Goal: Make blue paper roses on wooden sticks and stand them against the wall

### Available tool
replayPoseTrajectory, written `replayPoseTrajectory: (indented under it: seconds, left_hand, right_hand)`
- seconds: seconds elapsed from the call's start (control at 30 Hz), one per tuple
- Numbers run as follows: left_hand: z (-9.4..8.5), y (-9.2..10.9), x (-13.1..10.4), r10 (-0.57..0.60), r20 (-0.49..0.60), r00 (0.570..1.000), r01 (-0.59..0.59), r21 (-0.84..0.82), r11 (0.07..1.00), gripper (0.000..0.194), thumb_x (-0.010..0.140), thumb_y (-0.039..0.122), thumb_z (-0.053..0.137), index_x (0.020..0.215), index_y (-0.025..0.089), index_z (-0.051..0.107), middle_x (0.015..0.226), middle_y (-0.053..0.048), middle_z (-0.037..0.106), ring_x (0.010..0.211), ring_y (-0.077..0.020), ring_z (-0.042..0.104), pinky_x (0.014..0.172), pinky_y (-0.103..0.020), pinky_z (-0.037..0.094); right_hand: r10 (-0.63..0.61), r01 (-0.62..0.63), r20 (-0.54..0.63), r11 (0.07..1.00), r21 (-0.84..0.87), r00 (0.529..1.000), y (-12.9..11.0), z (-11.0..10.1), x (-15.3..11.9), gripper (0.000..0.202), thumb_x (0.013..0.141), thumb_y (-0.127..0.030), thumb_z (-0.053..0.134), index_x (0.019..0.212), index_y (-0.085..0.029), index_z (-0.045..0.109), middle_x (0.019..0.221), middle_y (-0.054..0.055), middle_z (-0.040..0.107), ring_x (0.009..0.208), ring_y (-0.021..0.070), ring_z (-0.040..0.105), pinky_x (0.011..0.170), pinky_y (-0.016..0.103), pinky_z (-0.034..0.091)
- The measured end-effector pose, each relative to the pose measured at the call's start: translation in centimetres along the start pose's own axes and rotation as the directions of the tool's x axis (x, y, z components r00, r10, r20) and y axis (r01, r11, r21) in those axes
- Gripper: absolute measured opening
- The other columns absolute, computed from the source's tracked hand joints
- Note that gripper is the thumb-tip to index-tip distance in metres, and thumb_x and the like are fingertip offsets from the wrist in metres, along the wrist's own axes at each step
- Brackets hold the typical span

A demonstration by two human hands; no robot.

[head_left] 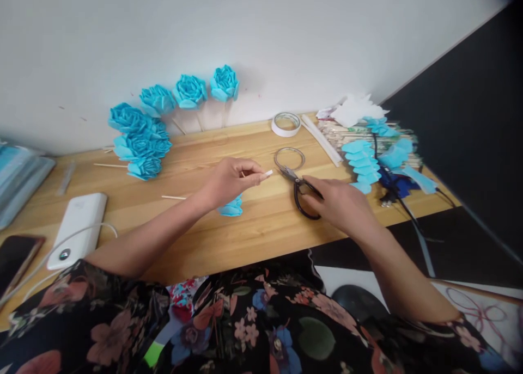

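Observation:
Above the middle of the table, my left hand (232, 181) is closed in a pinch, and a small white strip (268, 173) sticks out past its fingertips. My right hand (337, 200) grips the black handles of a pair of scissors (297, 182), whose blades point up and left towards the strip but stay apart from it. Just beyond the blades lies a thin ring (289, 149). Partly hidden under my left hand is a blue paper flower (231, 207), with a thin stick (173, 197) showing left of my wrist.
Several blue flowers on sticks (141, 137) stand or lie at the back left. A white tape roll (274, 128) and white strips (322, 141) lie by the wall. Blue petal pieces (363, 164) and stick bundles sit right. A power bank (79, 227) and phone (16, 262) lie left.

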State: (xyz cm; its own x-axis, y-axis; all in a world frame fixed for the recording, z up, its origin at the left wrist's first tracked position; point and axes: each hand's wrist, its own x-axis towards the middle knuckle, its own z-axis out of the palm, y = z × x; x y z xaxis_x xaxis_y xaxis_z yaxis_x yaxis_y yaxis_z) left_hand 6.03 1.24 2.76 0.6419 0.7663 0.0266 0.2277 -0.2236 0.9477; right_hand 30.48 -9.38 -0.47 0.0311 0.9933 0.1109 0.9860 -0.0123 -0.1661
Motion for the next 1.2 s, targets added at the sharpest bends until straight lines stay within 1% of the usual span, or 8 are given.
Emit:
replayPoseTrajectory:
  seconds: [0.2, 0.33, 0.53, 0.67, 0.77, 0.93, 1.07, 1.2]
  left_hand:
    - [-0.2, -0.3, -0.7, 0.197, -0.019, 0.98, -0.191, 0.165, 0.968, 0.016, 0.087, 0.026, 0.068, 0.081, 0.016, 0.077, 0.078, -0.004, 0.075, 0.067, -0.011, 0.061, 0.063, -0.022, 0.042]
    - [-0.6, -0.7, -1.1, 0.229, -0.026, 0.973, -0.218, 0.222, 0.951, 0.015, 0.088, 0.025, 0.067, 0.082, 0.017, 0.078, 0.078, -0.004, 0.076, 0.067, -0.0112, 0.062, 0.061, -0.022, 0.042]
    - [-2.3, -1.1, -1.0, 0.155, -0.09, 0.984, -0.137, 0.182, 0.974, 0.017, 0.085, 0.031, 0.07, 0.079, 0.016, 0.077, 0.075, -0.004, 0.075, 0.065, -0.0122, 0.062, 0.059, -0.022, 0.044]
    - [-5.5, -1.5, -0.5, 0.033, -0.26, 0.965, -0.005, 0.107, 0.994, 0.03, 0.088, 0.041, 0.067, 0.074, 0.015, 0.075, 0.07, -0.005, 0.073, 0.059, -0.0117, 0.059, 0.056, -0.023, 0.046]
    - [-8.1, -2.7, -0.3, 0.033, -0.347, 0.937, 0.032, 0.181, 0.983, 0.028, 0.088, 0.041, 0.065, 0.079, 0.016, 0.075, 0.076, -0.005, 0.075, 0.063, -0.0127, 0.06, 0.06, -0.023, 0.047]
    - [-9.7, -6.5, 0.3, 0.064, -0.143, 0.988, 0.017, 0.5, 0.866, 0.015, 0.083, 0.029, 0.067, 0.084, 0.017, 0.077, 0.085, -0.006, 0.076, 0.076, -0.017, 0.065, 0.069, -0.027, 0.046]
    - [-9.6, -8.9, 1.1, -0.002, -0.016, 1.0, 0.01, 0.535, 0.845, 0.018, 0.086, 0.029, 0.062, 0.083, 0.017, 0.076, 0.083, -0.005, 0.075, 0.075, -0.0165, 0.064, 0.069, -0.026, 0.043]
    - [-9.2, -9.0, 1.5, -0.078, 0.035, 0.996, 0.049, 0.514, 0.856, 0.023, 0.089, 0.033, 0.06, 0.082, 0.016, 0.074, 0.075, -0.002, 0.071, 0.066, -0.0144, 0.057, 0.062, -0.026, 0.036]
  right_hand:
    - [-0.181, 0.225, -0.151, 0.901, 0.37, 0.972, -4.5, -3.2, 2.4, 0.021, 0.096, -0.025, 0.056, 0.105, -0.021, 0.074, 0.102, 0.007, 0.078, 0.092, 0.0223, 0.072, 0.078, 0.032, 0.05]
    - [-0.237, 0.299, -0.19, 0.837, 0.458, 0.953, -6.6, -3.3, 3.5, 0.013, 0.094, -0.024, 0.061, 0.093, -0.019, 0.072, 0.088, 0.004, 0.074, 0.083, 0.0183, 0.068, 0.072, 0.029, 0.047]
    - [-0.246, 0.342, -0.288, 0.871, 0.353, 0.925, -8.4, -2.3, 4.9, 0.009, 0.089, -0.019, 0.06, 0.082, -0.02, 0.066, 0.08, 0.003, 0.07, 0.075, 0.0171, 0.063, 0.069, 0.03, 0.045]
    - [-0.064, 0.247, -0.397, 0.867, 0.432, 0.916, -9.2, -2.2, 6.1, 0.01, 0.088, -0.021, 0.059, 0.08, -0.022, 0.065, 0.077, 0.003, 0.068, 0.071, 0.0164, 0.06, 0.067, 0.031, 0.046]
    - [0.119, 0.086, -0.244, 0.719, 0.69, 0.963, -9.1, -1.2, 7.2, 0.011, 0.089, -0.028, 0.061, 0.08, -0.021, 0.064, 0.069, 0.0, 0.063, 0.06, 0.0136, 0.054, 0.057, 0.028, 0.043]
    - [0.082, -0.189, 0.17, 0.417, 0.889, 0.982, -8.9, 3.1, 9.3, 0.025, 0.084, -0.041, 0.067, 0.072, -0.02, 0.061, 0.063, -0.002, 0.055, 0.056, 0.0102, 0.048, 0.054, 0.025, 0.042]
    - [0.039, -0.262, 0.275, 0.45, 0.854, 0.961, -9.2, 4.9, 10.4, 0.027, 0.082, -0.044, 0.068, 0.076, -0.018, 0.064, 0.058, -0.005, 0.051, 0.053, 0.0087, 0.042, 0.051, 0.024, 0.032]
    - [-0.031, -0.289, 0.346, 0.483, 0.827, 0.938, -9.7, 4.9, 11.2, 0.026, 0.081, -0.043, 0.068, 0.077, -0.017, 0.064, 0.055, -0.006, 0.05, 0.048, 0.0074, 0.038, 0.049, 0.025, 0.028]
